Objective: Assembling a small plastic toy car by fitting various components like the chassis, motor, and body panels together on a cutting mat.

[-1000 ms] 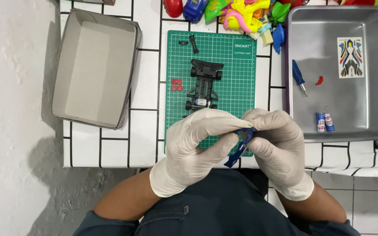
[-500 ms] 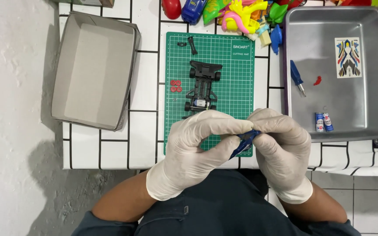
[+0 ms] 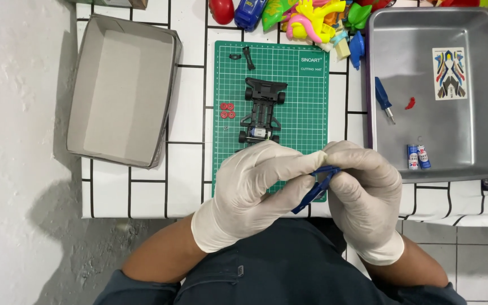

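Note:
Both hands wear white gloves and meet over the near edge of a green cutting mat (image 3: 306,85). My left hand (image 3: 255,186) and my right hand (image 3: 362,192) are both closed on a blue plastic part (image 3: 314,189), which pokes out between the fingers; most of it is hidden. Just beyond the hands a black toy car chassis (image 3: 262,110) lies on the mat. Several small red wheels (image 3: 226,110) sit to its left, and small black pieces (image 3: 244,56) lie at the mat's far edge.
An open grey box (image 3: 122,90) stands at the left. At the right, a metal tray (image 3: 458,124) holds a blue screwdriver (image 3: 383,99), a red piece (image 3: 410,103), a sticker sheet (image 3: 450,73) and two small batteries (image 3: 417,157). Colourful toys (image 3: 312,17) line the back edge.
Both hands have kept their hold on the blue part and shifted slightly at the mat's near edge. Nothing else on the table has moved.

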